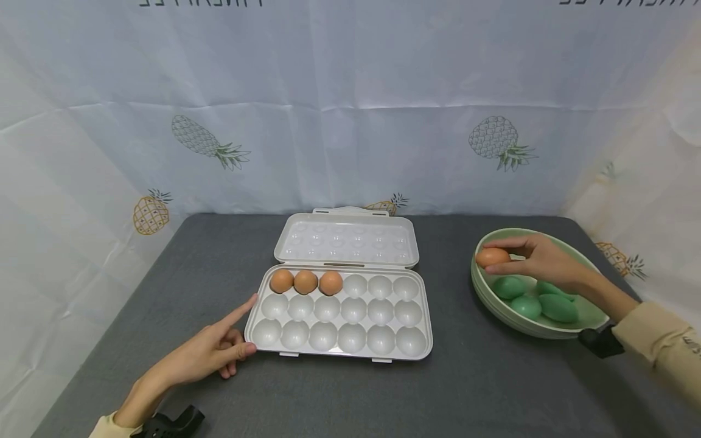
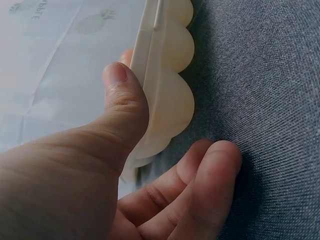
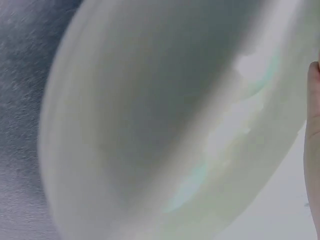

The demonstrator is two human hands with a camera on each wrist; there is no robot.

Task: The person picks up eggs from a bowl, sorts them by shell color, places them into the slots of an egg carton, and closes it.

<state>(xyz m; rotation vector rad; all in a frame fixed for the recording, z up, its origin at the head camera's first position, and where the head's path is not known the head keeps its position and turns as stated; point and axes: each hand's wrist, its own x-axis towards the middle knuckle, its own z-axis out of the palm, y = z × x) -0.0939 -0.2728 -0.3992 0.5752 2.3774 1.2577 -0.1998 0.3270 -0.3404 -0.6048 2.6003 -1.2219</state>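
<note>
A white egg tray (image 1: 339, 313) lies with its hinged lid (image 1: 347, 240) folded back. Three brown eggs (image 1: 305, 281) sit side by side at the left end of its back row. My left hand (image 1: 202, 356) is at the tray's left side, the index finger stretched along the edge and the thumb at the front corner. In the left wrist view the thumb (image 2: 117, 80) lies against the tray rim (image 2: 150, 45), with the other fingers loosely bent below. Over the left part of a pale green bowl (image 1: 591, 307), my right hand (image 1: 547, 261) pinches a brown egg (image 1: 493, 258) between thumb and fingers.
Several green eggs (image 1: 557, 308) lie in the bowl, which appears stacked on another. A grey cloth (image 1: 328, 401) covers the table. Behind it hangs a white curtain (image 1: 350, 152) with pineapple prints. In the right wrist view the bowl wall (image 3: 75, 140) fills most of the picture.
</note>
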